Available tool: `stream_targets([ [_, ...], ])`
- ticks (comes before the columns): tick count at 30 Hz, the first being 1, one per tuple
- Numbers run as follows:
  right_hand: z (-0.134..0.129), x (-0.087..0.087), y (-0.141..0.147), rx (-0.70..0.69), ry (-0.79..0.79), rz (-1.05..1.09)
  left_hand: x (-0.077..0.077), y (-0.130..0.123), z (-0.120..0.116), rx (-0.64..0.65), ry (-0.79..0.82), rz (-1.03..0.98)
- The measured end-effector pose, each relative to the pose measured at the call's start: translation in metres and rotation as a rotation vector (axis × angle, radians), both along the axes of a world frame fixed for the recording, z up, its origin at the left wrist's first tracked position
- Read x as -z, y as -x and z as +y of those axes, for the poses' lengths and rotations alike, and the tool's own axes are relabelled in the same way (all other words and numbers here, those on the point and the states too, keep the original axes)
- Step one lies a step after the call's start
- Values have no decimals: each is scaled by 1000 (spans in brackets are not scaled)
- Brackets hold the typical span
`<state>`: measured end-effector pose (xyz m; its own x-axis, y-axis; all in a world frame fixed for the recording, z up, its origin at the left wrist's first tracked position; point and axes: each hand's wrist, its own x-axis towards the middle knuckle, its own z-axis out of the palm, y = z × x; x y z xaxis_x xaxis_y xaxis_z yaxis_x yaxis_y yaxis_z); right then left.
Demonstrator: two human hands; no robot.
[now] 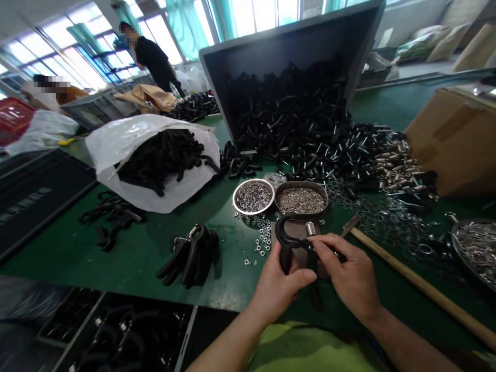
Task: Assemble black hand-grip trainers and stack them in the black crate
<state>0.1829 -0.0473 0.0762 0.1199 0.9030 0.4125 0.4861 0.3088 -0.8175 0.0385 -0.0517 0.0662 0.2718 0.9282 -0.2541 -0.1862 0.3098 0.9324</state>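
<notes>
Lying at the far left of the green worktop (127,258), one white bag (127,139) spills black handles, with a finished black bundle (194,254) nearer the edge. Two metal bowls sit mid-worktop: a round bowl (253,196) of washers and an oval bowl (301,199) of small nuts, loose washers (262,233) scattered just before them. Below these, the left hand (277,287) is clenched on one black hand-gripper (289,243); the right hand (349,274) pinches its other handle. One wooden hammer handle (418,287) runs rightward, beside one cardboard box (457,139).
</notes>
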Motion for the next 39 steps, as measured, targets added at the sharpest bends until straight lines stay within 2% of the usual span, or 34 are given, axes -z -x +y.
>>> stream_targets([
  [4,-2,4,-3,-94,-70,-71,-5,-5,-5,-4,-69,100],
  [9,0,14,-7,-192,-66,-145,5,2,-7,55,-86,205],
  [13,4,9,-13,-420,-26,-209,12,10,0,183,103,66],
  [15,6,4,-16,-522,-46,-246,12,11,5,158,158,-40],
  [18,6,9,-21,-473,-106,-276,11,11,9,69,154,-71],
  [20,7,20,-22,-376,30,-185,11,13,10,-5,34,47],
  [22,10,31,-21,-371,358,-4,11,17,11,-55,-155,253],
  [24,14,38,-18,-472,681,169,12,21,11,-21,-284,428],
  [26,19,37,-13,-602,826,246,14,23,10,88,-310,502],
  [28,21,32,-6,-627,784,214,16,22,8,128,-296,499],
  [31,19,23,3,-465,573,-12,23,18,2,23,-255,457],
  [33,15,20,6,-406,499,-196,28,17,-2,-17,-247,443],
  [37,10,19,7,-512,486,-475,36,20,-6,49,-322,455],
  [39,10,21,7,-521,487,-570,40,21,-5,84,-346,452],
])
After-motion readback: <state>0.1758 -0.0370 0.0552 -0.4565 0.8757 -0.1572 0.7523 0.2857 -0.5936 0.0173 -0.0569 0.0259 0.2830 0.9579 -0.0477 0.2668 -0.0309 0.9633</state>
